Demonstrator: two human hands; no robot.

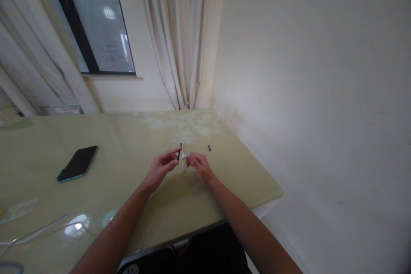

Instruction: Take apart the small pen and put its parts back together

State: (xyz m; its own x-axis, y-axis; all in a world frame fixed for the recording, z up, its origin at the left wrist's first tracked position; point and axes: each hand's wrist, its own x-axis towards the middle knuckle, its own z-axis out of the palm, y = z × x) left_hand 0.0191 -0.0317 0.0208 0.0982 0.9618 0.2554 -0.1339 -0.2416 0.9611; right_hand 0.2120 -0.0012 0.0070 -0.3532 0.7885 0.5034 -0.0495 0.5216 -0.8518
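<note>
The left hand (164, 165) was clamped on a short, slim black bar (178, 154) above the glossy, pale-green table (240, 180). The right hand (198, 163) was closed on a tiny dark item (186, 158) (too small to identify), just beside a thin, whitish strip (183, 164) between the hands.

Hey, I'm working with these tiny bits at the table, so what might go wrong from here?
The dark strip at the fingertips of your left hand is small, so it might slip and drop onto the table.

The thin pale piece between that hand and your right hand may bend or snap if forced; its material is too small to tell.

The small dark piece lying loose beyond your right hand could get knocked away.
</note>
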